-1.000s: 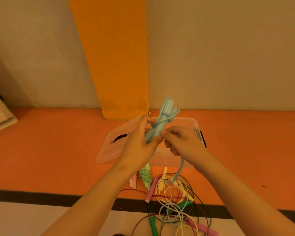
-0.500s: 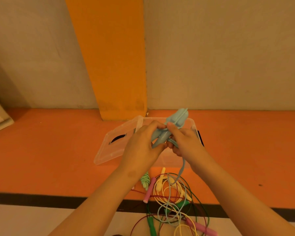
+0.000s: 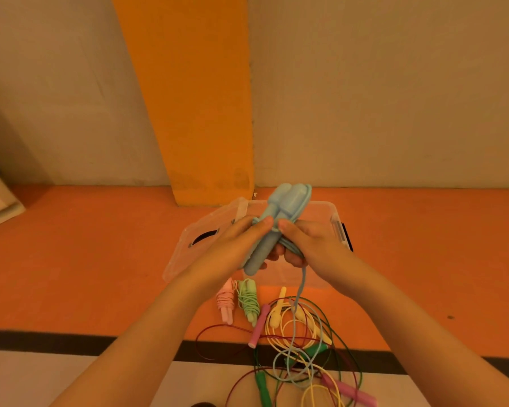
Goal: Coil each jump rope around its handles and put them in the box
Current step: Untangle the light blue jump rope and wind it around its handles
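Two blue handles (image 3: 287, 201) lie side by side in my left hand (image 3: 232, 248), which grips them as a core for winding; my right hand (image 3: 315, 245), just beside it, pinches the blue cord (image 3: 302, 284), whose slack hangs below it. Directly beyond both hands sits the clear box (image 3: 334, 214), ready to receive the bundle

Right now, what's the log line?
blue jump rope: part coiled | left hand: grips handles | right hand: pinches cord | box: behind hands

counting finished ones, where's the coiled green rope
Head view, below centre: the coiled green rope lies on the floor right of the coiled pink rope, near the box.
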Tool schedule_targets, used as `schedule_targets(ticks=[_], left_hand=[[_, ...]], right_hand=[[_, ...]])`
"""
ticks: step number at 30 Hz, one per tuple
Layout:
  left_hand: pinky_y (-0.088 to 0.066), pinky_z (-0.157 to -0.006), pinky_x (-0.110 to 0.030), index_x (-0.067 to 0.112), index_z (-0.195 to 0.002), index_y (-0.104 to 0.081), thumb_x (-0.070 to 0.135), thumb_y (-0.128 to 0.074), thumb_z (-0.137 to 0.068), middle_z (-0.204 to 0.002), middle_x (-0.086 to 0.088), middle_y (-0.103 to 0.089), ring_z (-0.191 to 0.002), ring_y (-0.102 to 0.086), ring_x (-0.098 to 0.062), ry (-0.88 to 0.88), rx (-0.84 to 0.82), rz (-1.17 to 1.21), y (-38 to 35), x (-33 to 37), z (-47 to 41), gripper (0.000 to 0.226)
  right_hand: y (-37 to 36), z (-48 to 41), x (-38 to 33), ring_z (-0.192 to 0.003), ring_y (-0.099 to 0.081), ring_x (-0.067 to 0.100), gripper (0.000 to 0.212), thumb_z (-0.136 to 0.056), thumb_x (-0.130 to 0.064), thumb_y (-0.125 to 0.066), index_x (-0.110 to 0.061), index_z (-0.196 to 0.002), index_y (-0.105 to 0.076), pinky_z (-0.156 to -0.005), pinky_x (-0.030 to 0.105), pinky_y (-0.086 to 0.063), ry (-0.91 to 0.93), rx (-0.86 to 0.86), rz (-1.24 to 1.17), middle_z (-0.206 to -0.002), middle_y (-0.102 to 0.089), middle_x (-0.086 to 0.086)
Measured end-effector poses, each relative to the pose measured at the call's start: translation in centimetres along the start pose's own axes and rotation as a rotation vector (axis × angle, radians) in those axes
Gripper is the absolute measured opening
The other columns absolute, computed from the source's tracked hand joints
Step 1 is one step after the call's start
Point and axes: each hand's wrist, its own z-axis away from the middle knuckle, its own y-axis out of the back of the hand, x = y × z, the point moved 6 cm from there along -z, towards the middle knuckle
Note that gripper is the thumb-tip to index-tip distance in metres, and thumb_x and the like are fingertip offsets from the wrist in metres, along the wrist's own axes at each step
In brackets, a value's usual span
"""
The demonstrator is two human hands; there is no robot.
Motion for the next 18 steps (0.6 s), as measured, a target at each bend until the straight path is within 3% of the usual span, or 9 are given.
schedule_targets(ticks=[5, 10, 14, 18], left_hand=[[-0.053, -0.064, -0.031, 0.014, -0.109, -0.064, 0.041, -0.059, -0.081, -0.086, -0.007, -0.069, -0.072, -0.067, -0.023, 0.061, -0.145, 0.07, 0.2, -0.3, 0.1, 0.039], [-0.049, -0.053, -0.027, 0.019, -0.107, -0.061, 0.036, -0.062, -0.082, -0.073, 0.0, -0.065, -0.06, -0.062, -0.018, -0.04, -0.049, 0.002, 0.0, 0.0, -0.1, 0.031], [-0.046, -0.051, -0.029, 0.014, -0.109, -0.06, 0.022, -0.056, -0.095, -0.069, -0.003, -0.063, -0.058, -0.061, -0.016, -0.141, 0.042, -0.012, -0.4, 0.5, 0.1, 0.017], [-0.044, -0.051, -0.027, 0.017, -0.099, -0.058, 0.017, -0.062, -0.092, -0.071, 0.001, -0.063, -0.059, -0.06, -0.011, -0.251, 0.194, -0.066, 0.0, 0.7, 0.2, 0.008]], right_hand=[[-0.1, 0.4, -0.2, -0.042, -0.036, 0.005, 0.038, -0.103, -0.025, -0.033, -0.005, -0.077, -0.052, -0.046, 0.017, -0.03, 0.014, -0.062, 0.109, -0.045, -0.047, -0.008], [-0.2, 0.5, -0.2, -0.041, -0.04, 0.001, 0.035, -0.104, -0.022, -0.032, -0.004, -0.082, -0.052, -0.045, 0.012, -0.033, 0.014, -0.087, 0.037, -0.046, -0.055, -0.013], [0.0, 0.4, -0.5, -0.045, -0.046, 0.01, 0.037, -0.103, -0.027, -0.034, -0.006, -0.08, -0.054, -0.044, 0.018, -0.036, 0.025, -0.083, -0.011, -0.064, -0.059, 0.002], [0.5, -0.1, -0.3, -0.041, -0.046, 0.013, 0.038, -0.1, -0.029, -0.044, -0.006, -0.073, -0.056, -0.042, 0.021, -0.037, 0.007, 0.029, 0.012, -0.053, -0.058, 0.001]])
